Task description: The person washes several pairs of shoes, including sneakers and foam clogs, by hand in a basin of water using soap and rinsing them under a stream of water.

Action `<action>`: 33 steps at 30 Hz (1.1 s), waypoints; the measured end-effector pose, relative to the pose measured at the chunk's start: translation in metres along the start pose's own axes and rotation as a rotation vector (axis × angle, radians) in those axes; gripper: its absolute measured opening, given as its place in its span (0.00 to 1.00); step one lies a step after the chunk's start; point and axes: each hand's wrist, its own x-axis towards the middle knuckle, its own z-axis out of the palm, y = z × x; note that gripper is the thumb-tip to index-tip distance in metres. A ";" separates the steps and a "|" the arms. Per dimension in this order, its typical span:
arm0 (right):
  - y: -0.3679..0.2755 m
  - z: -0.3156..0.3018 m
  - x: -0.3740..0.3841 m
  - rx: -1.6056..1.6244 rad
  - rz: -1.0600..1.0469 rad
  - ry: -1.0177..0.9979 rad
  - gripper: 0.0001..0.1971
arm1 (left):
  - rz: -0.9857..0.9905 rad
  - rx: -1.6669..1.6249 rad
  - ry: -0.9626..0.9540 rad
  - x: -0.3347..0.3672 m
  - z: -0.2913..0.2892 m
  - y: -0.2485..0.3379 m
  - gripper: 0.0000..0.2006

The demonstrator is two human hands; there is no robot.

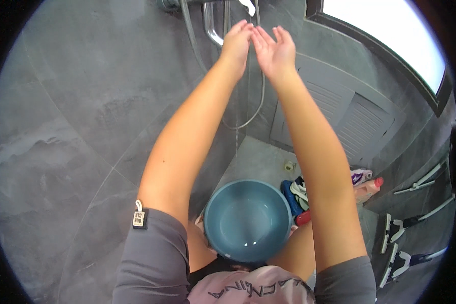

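Both my arms reach forward to the shower fittings at the top of the view. My left hand (235,44) has its fingers stretched out, and so does my right hand (276,53), palm up; their fingertips nearly meet. Just above them hangs a white piece (249,7), partly cut off by the top edge. Neither hand appears to hold anything. Below the hands a thin streak of water (236,144) drops toward a round blue basin (283,200). The basin stands between my legs, and bright glints show at its bottom.
A shower hose (263,96) loops down beside a chrome pipe (211,28). Louvred grey panels (362,119) and a bright window (390,35) lie to the right. Bottles, a pink one (368,190) among them, stand by the wall. Squeegee-like tools (403,230) line the right side.
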 end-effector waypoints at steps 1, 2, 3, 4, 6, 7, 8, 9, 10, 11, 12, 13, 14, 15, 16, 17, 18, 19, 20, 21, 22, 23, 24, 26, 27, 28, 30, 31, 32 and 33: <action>0.007 -0.018 -0.008 -0.040 -0.005 0.022 0.25 | 0.012 0.010 0.002 -0.013 -0.009 -0.013 0.18; 0.016 -0.050 -0.018 -0.033 0.033 0.115 0.13 | -0.038 -0.002 0.026 -0.035 -0.021 -0.033 0.15; 0.034 -0.090 -0.036 -0.021 0.067 0.099 0.08 | -0.029 0.053 0.098 -0.064 -0.044 -0.061 0.12; 0.050 -0.128 -0.062 0.011 0.100 0.080 0.07 | -0.082 0.121 0.178 -0.100 -0.061 -0.086 0.10; 0.079 -0.207 -0.108 0.058 0.290 0.292 0.08 | -0.259 0.204 0.405 -0.170 -0.092 -0.141 0.10; 0.102 -0.228 -0.134 -0.060 0.344 0.407 0.13 | -0.325 0.208 0.465 -0.203 -0.123 -0.160 0.10; 0.121 -0.240 -0.156 -0.106 0.460 0.466 0.18 | -0.413 0.170 0.526 -0.233 -0.155 -0.174 0.10; 0.131 -0.249 -0.175 -0.175 0.538 0.501 0.21 | -0.511 0.124 0.587 -0.257 -0.179 -0.185 0.10; 0.135 -0.257 -0.189 -0.212 0.563 0.529 0.22 | -0.529 0.122 0.598 -0.271 -0.190 -0.191 0.10; 0.138 -0.265 -0.197 -0.249 0.589 0.556 0.22 | -0.589 0.146 0.570 -0.283 -0.201 -0.196 0.10; 0.142 -0.272 -0.201 -0.250 0.599 0.572 0.22 | -0.648 0.169 0.541 -0.292 -0.211 -0.202 0.11; 0.144 -0.278 -0.202 -0.222 0.603 0.564 0.23 | -0.663 0.165 0.549 -0.296 -0.216 -0.205 0.11; 0.146 -0.282 -0.203 -0.194 0.606 0.555 0.23 | -0.683 0.155 0.537 -0.299 -0.221 -0.207 0.11; 0.147 -0.286 -0.204 -0.197 0.612 0.567 0.23 | -0.701 0.145 0.524 -0.301 -0.225 -0.209 0.12; 0.147 -0.289 -0.204 -0.203 0.630 0.565 0.24 | -0.708 0.140 0.531 -0.301 -0.228 -0.210 0.12; 0.148 -0.290 -0.203 -0.208 0.648 0.561 0.25 | -0.737 0.154 0.526 -0.301 -0.230 -0.211 0.12; 0.149 -0.292 -0.201 -0.212 0.653 0.566 0.25 | -0.766 0.168 0.520 -0.300 -0.232 -0.212 0.12; 0.151 -0.295 -0.201 -0.205 0.635 0.585 0.26 | -0.770 0.162 0.525 -0.300 -0.232 -0.212 0.12; 0.151 -0.297 -0.201 -0.198 0.616 0.602 0.26 | -0.771 0.142 0.538 -0.297 -0.231 -0.213 0.12; 0.152 -0.299 -0.201 -0.202 0.619 0.605 0.26 | -0.772 0.122 0.550 -0.294 -0.230 -0.213 0.13; 0.153 -0.303 -0.203 -0.198 0.599 0.617 0.26 | -0.777 0.118 0.555 -0.294 -0.231 -0.216 0.13; 0.154 -0.306 -0.204 -0.193 0.578 0.628 0.27 | -0.794 0.118 0.562 -0.294 -0.232 -0.219 0.13; 0.154 -0.308 -0.206 -0.196 0.581 0.633 0.27 | -0.811 0.119 0.567 -0.295 -0.233 -0.221 0.13; 0.152 -0.311 -0.208 -0.190 0.568 0.629 0.27 | -0.829 0.112 0.567 -0.295 -0.231 -0.223 0.13; 0.151 -0.312 -0.209 -0.192 0.569 0.632 0.27 | -0.846 0.109 0.566 -0.296 -0.231 -0.223 0.13; 0.150 -0.311 -0.209 -0.197 0.565 0.631 0.27 | -0.844 0.108 0.567 -0.296 -0.232 -0.224 0.13; 0.149 -0.311 -0.209 -0.202 0.563 0.629 0.27 | -0.859 0.112 0.555 -0.298 -0.234 -0.226 0.13; 0.148 -0.312 -0.209 -0.173 0.570 0.618 0.27 | -0.857 0.112 0.553 -0.298 -0.235 -0.227 0.13; 0.148 -0.313 -0.209 -0.143 0.577 0.608 0.27 | -0.840 0.142 0.533 -0.298 -0.235 -0.228 0.13; 0.148 -0.314 -0.210 -0.142 0.576 0.608 0.27 | -0.824 0.172 0.513 -0.299 -0.236 -0.229 0.13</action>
